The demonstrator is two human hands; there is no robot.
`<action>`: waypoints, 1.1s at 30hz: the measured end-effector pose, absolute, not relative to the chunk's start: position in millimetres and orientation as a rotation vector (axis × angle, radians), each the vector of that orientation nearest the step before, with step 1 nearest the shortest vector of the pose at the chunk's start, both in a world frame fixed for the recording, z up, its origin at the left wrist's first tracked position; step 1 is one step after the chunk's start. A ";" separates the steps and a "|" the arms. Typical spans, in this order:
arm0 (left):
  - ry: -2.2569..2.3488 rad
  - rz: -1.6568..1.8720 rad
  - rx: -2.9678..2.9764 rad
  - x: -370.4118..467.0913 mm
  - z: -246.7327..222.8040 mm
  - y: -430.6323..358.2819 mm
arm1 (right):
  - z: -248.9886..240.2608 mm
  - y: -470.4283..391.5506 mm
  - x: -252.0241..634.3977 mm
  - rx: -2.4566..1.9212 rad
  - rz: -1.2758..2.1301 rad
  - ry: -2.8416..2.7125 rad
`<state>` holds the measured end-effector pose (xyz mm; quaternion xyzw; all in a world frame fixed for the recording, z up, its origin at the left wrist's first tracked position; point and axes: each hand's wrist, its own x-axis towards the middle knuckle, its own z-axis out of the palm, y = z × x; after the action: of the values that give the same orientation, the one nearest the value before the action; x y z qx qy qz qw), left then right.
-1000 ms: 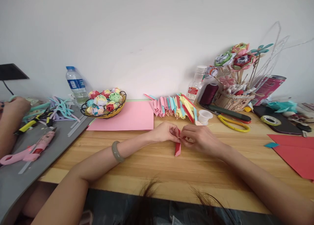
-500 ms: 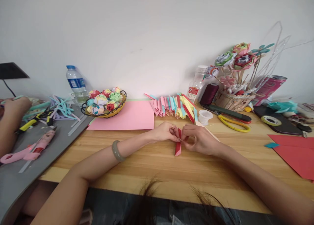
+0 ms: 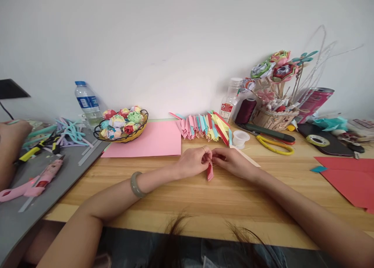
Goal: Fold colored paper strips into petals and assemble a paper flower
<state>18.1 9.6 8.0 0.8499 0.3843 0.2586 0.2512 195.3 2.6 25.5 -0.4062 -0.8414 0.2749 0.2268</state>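
My left hand [image 3: 193,161] is closed, its fingertips pinching a red and pink folded paper piece [image 3: 210,173] just above the wooden table. The lower end of the paper hangs out below the fingers; its upper part is hidden. A thin pale thread [image 3: 211,164] crosses the paper at the fingertips. My right hand [image 3: 233,161] is closed in a pinch on that thread, touching the left fingertips. Behind the hands lies a row of folded paper pieces [image 3: 198,126] in pink, blue, yellow and red. A small white spool [image 3: 240,139] stands just beyond my right hand.
A basket [image 3: 137,132] of paper flowers rests by pink paper sheets [image 3: 157,143]. Yellow-handled scissors [image 3: 274,146], a purple thread cone [image 3: 246,111] and a clear bottle [image 3: 230,100] stand right. Red paper [image 3: 347,182] lies far right. Another person's hand [image 3: 14,133] is left, near a pink glue gun [image 3: 37,182].
The paper has turned and drawn in under my left fingers, so less of it shows. My right hand has shifted slightly left, and its fingers have lowered. The view has moved slightly.
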 end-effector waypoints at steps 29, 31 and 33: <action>0.848 0.880 2.960 13.5 -5.1 16.7 | 16.5 9.3 197.7 -1.136 0.683 -2.282; 0.873 0.868 2.924 13.5 -5.6 17.9 | 16.3 8.7 197.4 -1.143 0.698 -2.275; 0.878 0.856 2.916 13.5 -6.8 19.4 | 16.1 8.2 196.8 -1.159 0.723 -2.267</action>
<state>13.5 19.4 -6.8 0.9218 0.2775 0.2706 -0.0110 196.8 8.2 16.1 -0.4245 -0.8304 0.2647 0.2452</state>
